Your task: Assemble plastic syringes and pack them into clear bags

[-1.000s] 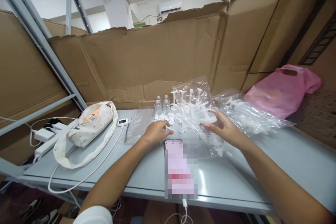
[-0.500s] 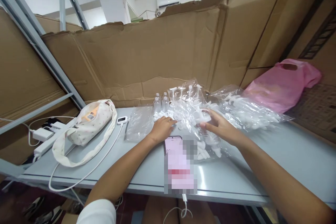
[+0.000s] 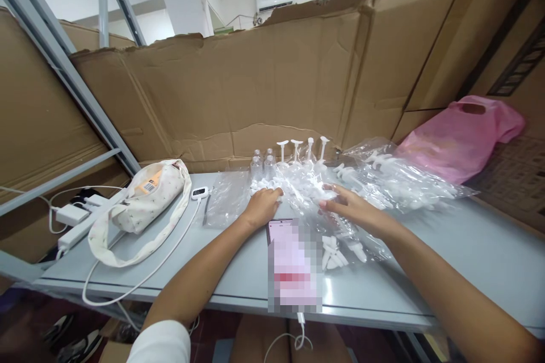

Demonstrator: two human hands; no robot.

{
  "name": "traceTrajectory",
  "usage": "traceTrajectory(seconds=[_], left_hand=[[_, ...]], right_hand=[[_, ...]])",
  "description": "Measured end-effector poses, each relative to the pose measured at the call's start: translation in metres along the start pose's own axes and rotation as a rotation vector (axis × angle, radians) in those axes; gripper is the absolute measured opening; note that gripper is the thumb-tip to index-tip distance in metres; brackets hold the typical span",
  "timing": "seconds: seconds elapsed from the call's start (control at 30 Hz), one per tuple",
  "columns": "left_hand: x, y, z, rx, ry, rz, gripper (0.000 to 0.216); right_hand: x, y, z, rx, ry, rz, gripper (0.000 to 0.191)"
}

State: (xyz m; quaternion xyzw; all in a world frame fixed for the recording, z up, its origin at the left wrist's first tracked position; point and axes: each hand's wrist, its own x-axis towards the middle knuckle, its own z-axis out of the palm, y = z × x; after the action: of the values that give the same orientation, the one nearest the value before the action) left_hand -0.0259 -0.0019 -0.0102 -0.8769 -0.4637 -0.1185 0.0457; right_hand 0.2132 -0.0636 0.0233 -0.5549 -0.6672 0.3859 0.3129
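Observation:
My left hand [image 3: 263, 207] lies palm down behind the phone, fingers stretched over the table beside a heap of small white plastic parts [image 3: 259, 185]. To the right, my right hand [image 3: 346, 204] has thumb and fingers closed on a clear plastic bag [image 3: 313, 212], which is crumpled and holds white parts. Behind the heap stand clear ribbed bottles [image 3: 269, 167]. Several white T-topped plungers [image 3: 297, 148] stand upright next to them. In front of the bag, white flat pieces [image 3: 334, 253] lie loose. What exactly sits under my right fingers is partly hidden.
A phone [image 3: 293, 261] with a cable lies at the front edge. Left are a fabric bag [image 3: 157, 198], a small white device [image 3: 199, 193] and a power strip [image 3: 91, 218]. A second clear bag [image 3: 404, 181] and a pink bag [image 3: 460, 136] lie right. Cardboard [image 3: 238, 91] walls the back.
The clear bag has dropped away from the upright plungers and shifted toward the front right, uncovering the white flat pieces. My right hand moved slightly left; my left hand hardly moved.

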Motion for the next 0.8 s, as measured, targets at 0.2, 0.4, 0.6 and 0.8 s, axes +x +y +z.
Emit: traceTrajectory(seconds=[0.2, 0.4, 0.6, 0.8], left_hand=[[-0.017, -0.003, -0.032, -0.201, 0.38, -0.128, 0.019], [-0.021, -0.007, -0.042, -0.487, 0.588, -0.258, 0.014], [-0.02, -0.01, -0.04, -0.592, 0.556, -0.133, 0.022], [-0.017, -0.011, -0.035, -1.038, 0.538, -0.293, 0.043]], right_hand=[[0.002, 0.008, -0.001, -0.024, -0.067, 0.025, 0.068], [-0.001, 0.01, 0.004, -0.002, -0.155, -0.081, 0.068], [-0.003, 0.006, 0.003, -0.004, -0.254, -0.114, 0.068], [-0.005, 0.001, 0.002, 0.061, -0.198, -0.077, 0.072]])
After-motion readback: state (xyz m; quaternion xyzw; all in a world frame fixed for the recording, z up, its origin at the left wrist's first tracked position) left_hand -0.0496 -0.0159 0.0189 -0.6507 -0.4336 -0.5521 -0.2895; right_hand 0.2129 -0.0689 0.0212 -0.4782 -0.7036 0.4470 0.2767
